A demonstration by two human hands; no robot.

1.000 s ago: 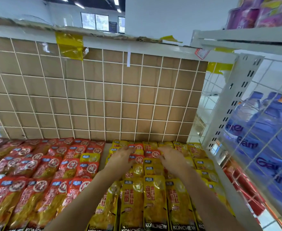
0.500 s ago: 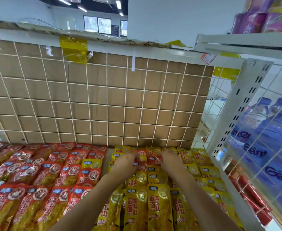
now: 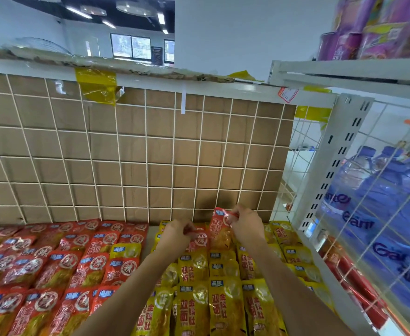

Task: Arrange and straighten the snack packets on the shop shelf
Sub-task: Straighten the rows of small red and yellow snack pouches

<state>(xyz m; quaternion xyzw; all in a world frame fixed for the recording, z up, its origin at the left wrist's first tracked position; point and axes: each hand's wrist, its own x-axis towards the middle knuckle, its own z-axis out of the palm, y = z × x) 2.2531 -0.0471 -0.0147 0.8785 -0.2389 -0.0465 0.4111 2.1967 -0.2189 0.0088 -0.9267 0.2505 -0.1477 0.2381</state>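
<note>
Rows of yellow snack packets (image 3: 223, 309) fill the right half of the shelf, and red snack packets (image 3: 53, 267) fill the left half. At the back of the yellow section my right hand (image 3: 246, 225) pinches the top of a red packet (image 3: 219, 229) and holds it lifted and upright. My left hand (image 3: 174, 235) grips another red packet (image 3: 200, 238) that lies among the yellow ones. Both forearms reach over the yellow rows and hide part of them.
A white wire grid over brown cardboard (image 3: 136, 154) closes the shelf's back. A white slotted upright (image 3: 329, 161) and a wire side panel (image 3: 380, 214) bound the right side, with blue water bottles (image 3: 378, 197) behind. Purple packages (image 3: 373, 27) stand on the shelf above.
Both hands went from lying over the back packets to gripping red packets. My right hand has raised its red packet upright above the yellow rows. The view has tilted upward.
</note>
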